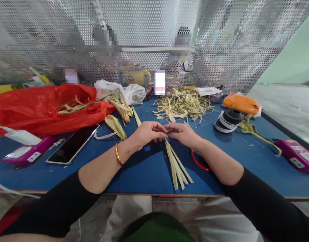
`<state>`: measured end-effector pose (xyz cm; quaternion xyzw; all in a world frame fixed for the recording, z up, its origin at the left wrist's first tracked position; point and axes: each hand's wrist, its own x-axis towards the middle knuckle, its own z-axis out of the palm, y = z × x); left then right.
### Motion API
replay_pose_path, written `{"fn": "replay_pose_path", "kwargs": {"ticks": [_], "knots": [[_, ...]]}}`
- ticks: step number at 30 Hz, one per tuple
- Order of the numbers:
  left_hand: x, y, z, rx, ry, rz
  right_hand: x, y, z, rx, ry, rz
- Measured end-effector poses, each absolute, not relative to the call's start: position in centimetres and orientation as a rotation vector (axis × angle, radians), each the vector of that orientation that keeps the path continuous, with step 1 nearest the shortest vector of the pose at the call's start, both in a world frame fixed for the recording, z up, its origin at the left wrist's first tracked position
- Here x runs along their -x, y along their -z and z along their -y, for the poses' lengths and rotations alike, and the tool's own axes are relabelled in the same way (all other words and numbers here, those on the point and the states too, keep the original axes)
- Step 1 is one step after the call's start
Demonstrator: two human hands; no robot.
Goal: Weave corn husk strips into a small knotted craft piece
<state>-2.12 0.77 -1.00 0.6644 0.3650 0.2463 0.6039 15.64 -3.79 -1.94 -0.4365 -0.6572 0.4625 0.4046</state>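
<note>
My left hand [148, 134] and my right hand [180, 133] meet over the middle of the table, fingertips touching. Both are closed at the upper end of a small bunch of pale dried husk strips [175, 164], which fans out toward the table's front edge. The pinched end is hidden by my fingers. Partly under my right forearm lie scissors with a red handle [198, 162]. Left of my left hand is a folded dry husk [116, 127].
Behind my hands is a heap of husk scraps [186, 104]. A red plastic bag [43, 107], a phone [73, 144] and a purple power strip [30, 151] lie left. A black spool with white thread [228, 121], an orange packet [242, 103] and another purple power strip [297, 155] lie right.
</note>
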Motion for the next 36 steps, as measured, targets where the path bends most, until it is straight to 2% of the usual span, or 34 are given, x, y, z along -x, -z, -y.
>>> {"fn": "replay_pose_path", "kwargs": {"ticks": [8,13,20,29,36], "knots": [[2.1,0.5,-0.7,-1.599,-0.636,-0.836,-15.9,1.7,4.0,1.231,-1.173,1.749],[2.0,0.6,-0.7,-1.628,-0.664,-0.852,-15.8,1.3,4.4,1.377,-1.331,1.582],[2.1,0.7,-0.8,-1.62,-0.652,-0.849,-15.6,0.7,4.9,1.322,-1.597,1.521],[2.2,1.0,-0.9,-1.962,-0.802,-0.894,-15.3,1.1,4.4,1.471,-1.248,1.488],[2.3,1.3,-0.2,-2.442,-1.007,-0.994,-14.8,1.2,4.5,1.475,-1.151,1.553]]}}
